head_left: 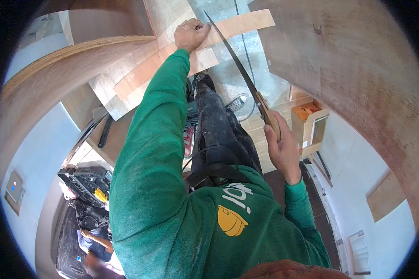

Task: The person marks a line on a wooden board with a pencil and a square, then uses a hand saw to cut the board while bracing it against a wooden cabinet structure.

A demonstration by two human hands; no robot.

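My right hand [281, 149] grips the wooden handle [267, 111] of a handsaw, whose long narrow blade [230, 53] points up and forward, crossing a pale plywood strip [246, 21]. My left hand [191, 35] rests on that strip with curled fingers, gripping it just left of the blade tip. Broader light plywood pieces [104, 86] lie under and around the strip. Whether the teeth touch the wood, I cannot tell.
Large wooden panels [340, 51] flank me, one with a curved edge [56, 56]. My sneaker [237, 102] stands below. An open wooden box [307, 130] is at right. At lower left are a black toolbox [79, 179] and another person [95, 246]. A cable runs across the floor.
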